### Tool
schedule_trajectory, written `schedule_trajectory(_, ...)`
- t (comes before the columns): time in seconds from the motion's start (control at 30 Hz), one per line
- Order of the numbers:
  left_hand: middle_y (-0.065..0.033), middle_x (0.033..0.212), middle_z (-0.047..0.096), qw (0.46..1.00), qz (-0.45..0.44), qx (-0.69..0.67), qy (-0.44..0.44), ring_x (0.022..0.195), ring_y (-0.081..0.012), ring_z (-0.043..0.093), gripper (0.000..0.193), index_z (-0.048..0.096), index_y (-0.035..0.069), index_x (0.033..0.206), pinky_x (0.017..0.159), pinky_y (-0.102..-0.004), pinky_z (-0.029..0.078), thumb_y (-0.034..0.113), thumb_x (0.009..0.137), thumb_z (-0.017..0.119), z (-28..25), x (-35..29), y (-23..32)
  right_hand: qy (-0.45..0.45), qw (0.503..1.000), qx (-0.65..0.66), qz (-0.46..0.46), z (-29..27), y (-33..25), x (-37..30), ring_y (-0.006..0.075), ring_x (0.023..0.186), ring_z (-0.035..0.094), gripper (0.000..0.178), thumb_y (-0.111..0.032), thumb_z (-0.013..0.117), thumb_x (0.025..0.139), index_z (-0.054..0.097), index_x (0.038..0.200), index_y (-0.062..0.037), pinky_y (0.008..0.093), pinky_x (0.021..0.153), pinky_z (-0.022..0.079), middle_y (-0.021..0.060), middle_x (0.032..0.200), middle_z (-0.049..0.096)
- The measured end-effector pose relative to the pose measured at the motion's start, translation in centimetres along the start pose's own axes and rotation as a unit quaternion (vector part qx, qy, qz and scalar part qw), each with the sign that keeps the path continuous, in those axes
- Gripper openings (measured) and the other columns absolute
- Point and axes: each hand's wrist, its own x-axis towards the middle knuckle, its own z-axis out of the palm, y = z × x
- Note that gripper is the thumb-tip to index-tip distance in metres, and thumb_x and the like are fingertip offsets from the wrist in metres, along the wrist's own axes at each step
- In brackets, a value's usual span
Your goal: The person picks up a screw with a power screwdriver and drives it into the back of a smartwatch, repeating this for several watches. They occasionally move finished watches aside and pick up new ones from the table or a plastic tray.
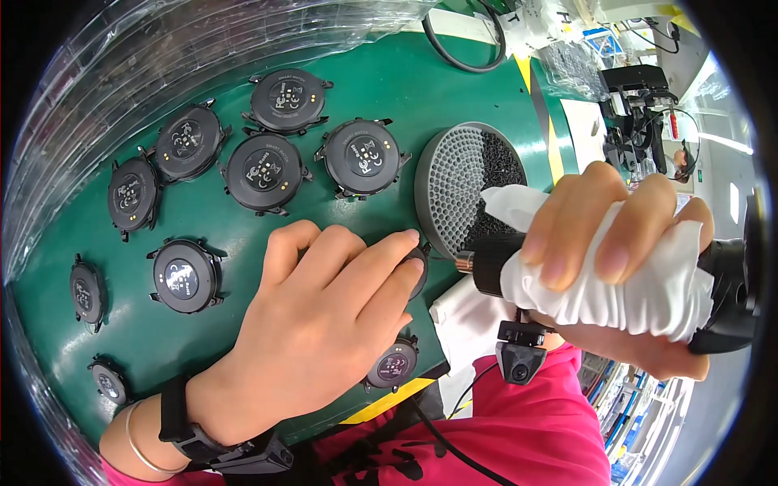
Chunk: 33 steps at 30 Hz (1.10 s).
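My right hand is closed around a black electric screwdriver wrapped in white cloth. The tool's copper-coloured tip points left, toward my other hand. Beneath the bent fingers of my left hand is a round black smartwatch case, mostly hidden by them. Just past the screwdriver stands a round grey dish with a dimpled floor. Small black screws are heaped along its right side. Another watch case lies near the table edge below my left hand.
Several watch cases lie back side up across the green mat. Clear plastic trays stack along the far left. A black ring-shaped cable rests at the back. Black-and-yellow tape runs along the right edge.
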Motion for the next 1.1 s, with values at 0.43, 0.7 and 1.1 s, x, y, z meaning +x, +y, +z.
schedule_trajectory(0.43, -0.0041, 0.126, 0.066, 1.0, -0.001, 0.011, -0.001, 0.088, -0.0222, 0.058, 0.05, 0.069, 0.008, 0.112, 0.086, -0.0411, 0.038, 0.015, 0.065, 0.083, 0.1, -0.1, -0.1, -0.005, 0.999, -0.027, -0.031, 0.1, 0.6, 0.0, 0.0248, 0.072, 0.059, 0.077, -0.06, 0.067, 0.09, 0.046, 0.129, 0.0038, 0.0363, 0.06, 0.053, 0.0141, 0.103, 0.057)
schedule_trajectory(0.7, -0.0028, 0.125, 0.065, 0.999, 0.003, 0.029, 0.012, 0.089, -0.0231, 0.058, 0.051, 0.068, 0.014, 0.115, 0.088, -0.0428, 0.038, 0.014, 0.065, 0.081, 0.6, -0.1, 0.0, -0.057, 0.994, -0.093, -0.02, -0.3, 0.0, -0.3, 0.0251, 0.071, 0.06, 0.079, -0.06, 0.07, 0.088, 0.046, 0.127, 0.0034, 0.0361, 0.058, 0.054, 0.0141, 0.102, 0.058)
schedule_trajectory(1.1, -0.0029, 0.121, 0.063, 0.999, 0.008, 0.048, 0.013, 0.088, -0.0229, 0.057, 0.045, 0.067, 0.015, 0.111, 0.09, -0.0441, 0.037, 0.011, 0.067, 0.077, 0.7, 0.2, 0.1, -0.079, 0.984, -0.152, 0.043, 1.3, -1.7, 0.8, 0.0255, 0.07, 0.061, 0.081, -0.06, 0.075, 0.085, 0.045, 0.125, 0.0037, 0.0355, 0.055, 0.056, 0.0138, 0.101, 0.059)
